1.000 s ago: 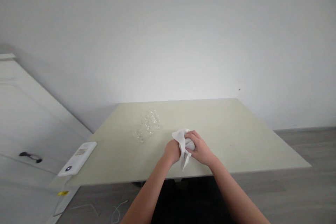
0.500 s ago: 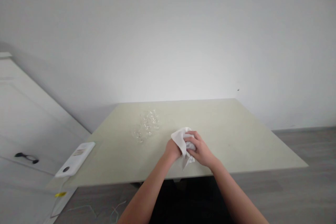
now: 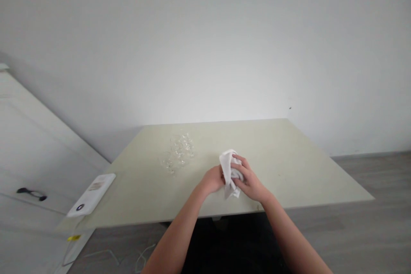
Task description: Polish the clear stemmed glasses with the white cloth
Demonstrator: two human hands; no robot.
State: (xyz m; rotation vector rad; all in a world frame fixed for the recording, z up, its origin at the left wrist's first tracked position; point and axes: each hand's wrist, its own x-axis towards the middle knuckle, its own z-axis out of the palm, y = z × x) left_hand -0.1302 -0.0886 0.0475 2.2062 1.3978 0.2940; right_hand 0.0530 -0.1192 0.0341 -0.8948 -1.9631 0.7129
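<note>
A white cloth (image 3: 227, 166) is bunched between my two hands above the front part of the table. My right hand (image 3: 249, 180) is closed on it from the right, its fingers curled into the folds. From the left, my left hand (image 3: 213, 179) reaches against and partly under the cloth. Its fingers are mostly covered, and what they grip is hidden. Several small clear glasses (image 3: 180, 154) stand grouped on the table to the left of my hands, their outlines faint.
The pale table (image 3: 308, 180) reaches back to a plain wall. At its left edge lies a white flat device (image 3: 91, 195) with a cable hanging down. A white cabinet (image 3: 35, 150) with a dark handle stands on the left. Loose cables (image 3: 102, 251) lie on the floor.
Both hands and the cloth have shifted slightly to the right. The cloth has turned, and now covers less of my left hand. The glasses have stayed in place.
</note>
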